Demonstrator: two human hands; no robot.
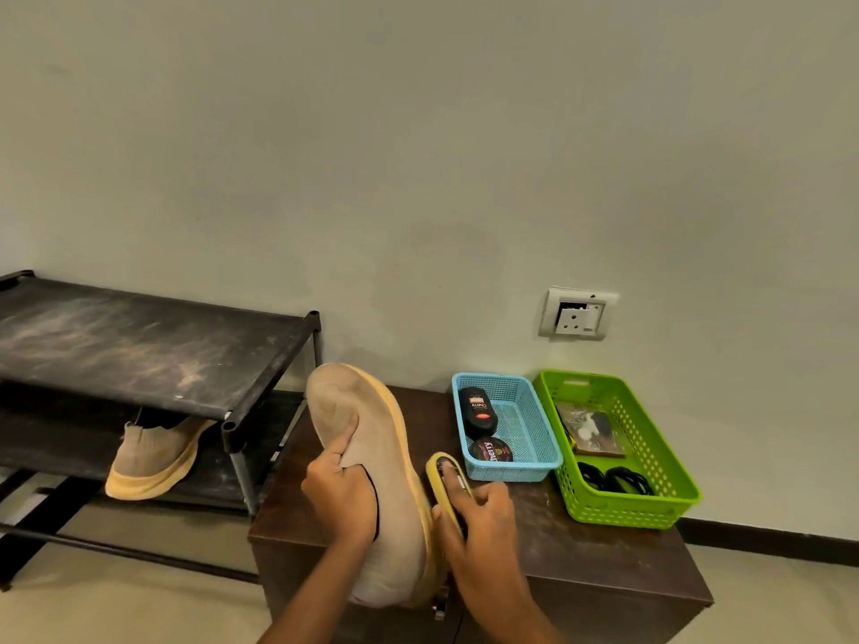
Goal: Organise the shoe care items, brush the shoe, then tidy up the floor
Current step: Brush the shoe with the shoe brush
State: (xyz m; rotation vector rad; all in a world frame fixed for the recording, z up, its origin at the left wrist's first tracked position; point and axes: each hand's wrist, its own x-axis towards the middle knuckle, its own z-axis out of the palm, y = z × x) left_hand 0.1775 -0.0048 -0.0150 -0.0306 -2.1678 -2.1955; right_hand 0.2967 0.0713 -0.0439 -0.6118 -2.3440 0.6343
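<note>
Shoe (376, 457) stands toe-up, heel at the tabletop's (581, 550) front edge; its knit upper is probably light and soft, the sole stiffer. Left hand (341, 497) curls its fingers (343, 441) round the upper near the collar, a sound hold. Right hand (483, 520) grips the brush (447, 474) against the sole's edge.

Beige knit shoe (372, 457) tilted on cabinet, yellow brush (448, 488) against its sole
</note>
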